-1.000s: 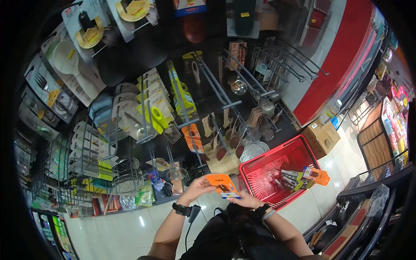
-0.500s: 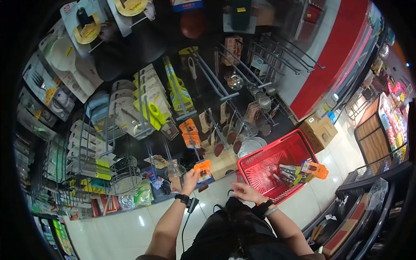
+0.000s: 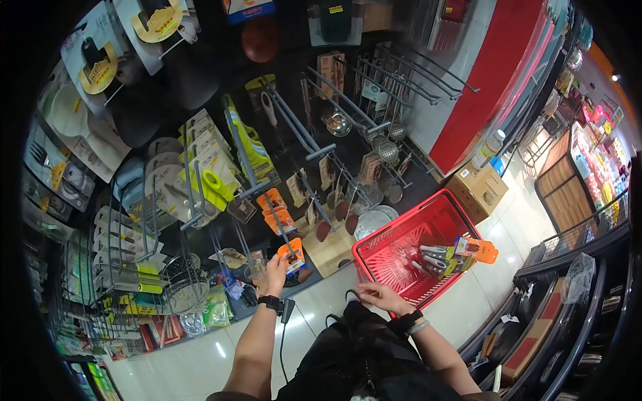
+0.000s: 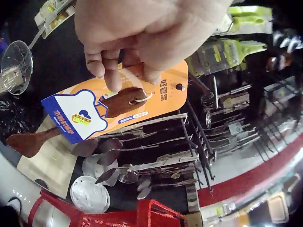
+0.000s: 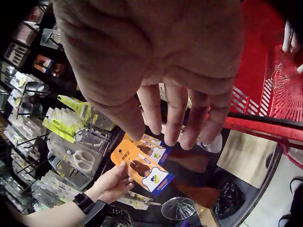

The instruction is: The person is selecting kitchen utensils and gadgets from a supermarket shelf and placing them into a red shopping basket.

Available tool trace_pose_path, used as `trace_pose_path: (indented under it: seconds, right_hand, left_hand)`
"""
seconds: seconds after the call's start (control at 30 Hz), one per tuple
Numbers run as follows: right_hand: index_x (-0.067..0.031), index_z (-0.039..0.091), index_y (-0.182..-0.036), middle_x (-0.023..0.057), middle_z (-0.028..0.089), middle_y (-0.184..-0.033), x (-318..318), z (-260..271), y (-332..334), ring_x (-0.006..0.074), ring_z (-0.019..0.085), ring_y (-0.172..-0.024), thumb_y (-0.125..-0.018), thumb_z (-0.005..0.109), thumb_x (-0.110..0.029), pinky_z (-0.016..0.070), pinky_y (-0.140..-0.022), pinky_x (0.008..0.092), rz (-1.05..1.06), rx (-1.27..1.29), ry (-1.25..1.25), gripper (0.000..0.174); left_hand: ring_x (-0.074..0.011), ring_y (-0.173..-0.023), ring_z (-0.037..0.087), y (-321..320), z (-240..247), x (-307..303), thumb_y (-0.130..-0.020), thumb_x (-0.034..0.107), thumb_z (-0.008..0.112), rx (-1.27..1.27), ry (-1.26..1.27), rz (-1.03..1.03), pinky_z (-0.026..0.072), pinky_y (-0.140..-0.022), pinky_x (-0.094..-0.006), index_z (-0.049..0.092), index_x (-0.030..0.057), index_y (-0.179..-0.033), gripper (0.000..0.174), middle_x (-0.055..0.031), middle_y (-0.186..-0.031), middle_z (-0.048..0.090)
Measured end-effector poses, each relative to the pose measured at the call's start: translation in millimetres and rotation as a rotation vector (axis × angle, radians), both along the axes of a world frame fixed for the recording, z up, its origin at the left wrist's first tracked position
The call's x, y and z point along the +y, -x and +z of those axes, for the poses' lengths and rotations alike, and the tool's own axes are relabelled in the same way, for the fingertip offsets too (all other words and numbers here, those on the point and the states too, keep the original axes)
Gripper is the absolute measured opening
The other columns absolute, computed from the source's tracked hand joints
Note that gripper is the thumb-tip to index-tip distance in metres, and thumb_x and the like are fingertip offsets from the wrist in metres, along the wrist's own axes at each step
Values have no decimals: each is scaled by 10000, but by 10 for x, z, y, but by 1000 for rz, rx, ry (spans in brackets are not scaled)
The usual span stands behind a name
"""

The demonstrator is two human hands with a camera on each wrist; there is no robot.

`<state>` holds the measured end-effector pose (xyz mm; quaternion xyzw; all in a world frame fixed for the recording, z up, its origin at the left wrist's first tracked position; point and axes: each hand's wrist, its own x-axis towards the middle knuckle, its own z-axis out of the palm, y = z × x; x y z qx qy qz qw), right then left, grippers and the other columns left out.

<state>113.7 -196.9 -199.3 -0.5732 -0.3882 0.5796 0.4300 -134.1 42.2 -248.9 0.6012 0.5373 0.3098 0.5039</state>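
Observation:
My left hand (image 3: 275, 268) pinches an orange-and-blue card pack (image 3: 291, 256) with a brown wooden utensil (image 4: 124, 100) on it, held up near a display hook of like orange packs (image 3: 275, 209). In the left wrist view the fingers (image 4: 111, 78) press on the card (image 4: 142, 94) from above. The right wrist view shows that hand (image 5: 113, 182) holding the pack (image 5: 140, 167) at its left end. My right hand (image 3: 370, 292) hangs empty with relaxed fingers (image 5: 170, 111), low beside the red basket (image 3: 391, 248).
The red basket (image 5: 265, 80) stands on the floor and holds packaged utensils (image 3: 448, 256). Long metal hooks (image 3: 294, 127) with kitchen tools stick out of the display wall. A cardboard box (image 3: 478, 190) stands behind the basket. A wooden board (image 3: 331, 250) leans low on the rack.
The left hand has carried the orange pack up and away from the body toward the display hooks. The right hand let go of it and dropped back near the basket.

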Motion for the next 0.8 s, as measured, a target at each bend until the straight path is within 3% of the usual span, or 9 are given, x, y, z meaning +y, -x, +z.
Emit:
trace_pose_path:
  seconds: [0.13, 0.2, 0.27, 0.47, 0.5, 0.6, 0.67, 0.73, 0.8]
  right_hand:
    - [-40, 544, -1205, 49, 594, -990, -6, 70, -40, 108, 560, -906, -877, 596, -131, 459, -832, 254, -9, -53, -8, 344]
    - [-34, 546, -1201, 48, 593, -989, 2, 103, -55, 109, 559, -905, -878, 598, -139, 459, -834, 255, -12, -68, -8, 344]
    - [-28, 544, -1201, 55, 597, -1008, -2, 124, -84, 113, 561, -932, -880, 596, -150, 458, -843, 257, -17, -87, 9, 348]
    - [-22, 539, -1200, 90, 602, -1109, -79, 203, -206, 142, 569, -1005, -871, 605, -152, 462, -861, 277, -85, -41, 70, 360]
    - [-22, 539, -1200, 90, 602, -1109, -101, 181, -222, 142, 569, -1005, -871, 605, -152, 462, -861, 277, -100, -42, 72, 360]
    - [-27, 539, -1201, 101, 606, -1115, -201, 44, -320, 155, 576, -1002, -872, 604, -180, 467, -856, 297, -158, -148, 83, 369]
    - [-35, 544, -1199, 110, 612, -1102, -277, 20, -348, 162, 578, -1004, -878, 592, -210, 464, -857, 304, -191, -217, -9, 370]
    - [-46, 551, -1198, 105, 620, -1089, -389, 40, -406, 165, 580, -982, -883, 578, -237, 454, -846, 302, -241, -273, -32, 370]
    - [-47, 565, -1184, 103, 630, -1065, -510, 138, -448, 170, 593, -927, -882, 574, -234, 462, -812, 310, -341, -303, -13, 355]
  left_hand:
    - [-39, -592, 475, -87, 150, 97, -938, 177, 484, 104, 40, -26, 406, -519, -223, 582, 19, -953, 186, 14, -680, 521]
    - [-38, -607, 481, -152, -7, 242, -945, 178, 473, -26, -7, 37, 406, -519, -231, 567, 23, -982, 185, 21, -681, 508]
    - [-42, -590, 474, -203, -90, 410, -952, 177, 459, 24, -11, 68, 398, -508, -230, 556, 35, -1022, 185, 27, -674, 495]
    - [-47, -540, 431, -333, -142, 753, -966, 149, 424, -263, 127, 166, 354, -484, -214, 541, 36, -1069, 193, 43, -665, 492]
    - [-60, -551, 438, -326, -182, 752, -956, 163, 448, -269, 100, 157, 361, -477, -215, 527, 59, -1101, 195, 26, -730, 520]
    - [-77, -590, 481, -322, -360, 654, -932, 198, 502, -183, 68, 297, 391, -488, -212, 497, 92, -1152, 244, 1, -827, 541]
    - [-99, -626, 522, -212, -851, 566, -916, 240, 525, -379, 135, 295, 424, -508, -213, 470, 112, -1177, 296, -19, -887, 543]
    - [-92, -688, 527, -271, -531, 105, -918, 204, 520, -245, 188, 215, 422, -548, -208, 439, 51, -1176, 312, -37, -887, 562]
    - [-97, -649, 536, -236, -463, -130, -920, 199, 501, -100, 306, 123, 436, -531, -211, 478, 60, -1132, 255, -49, -890, 576]
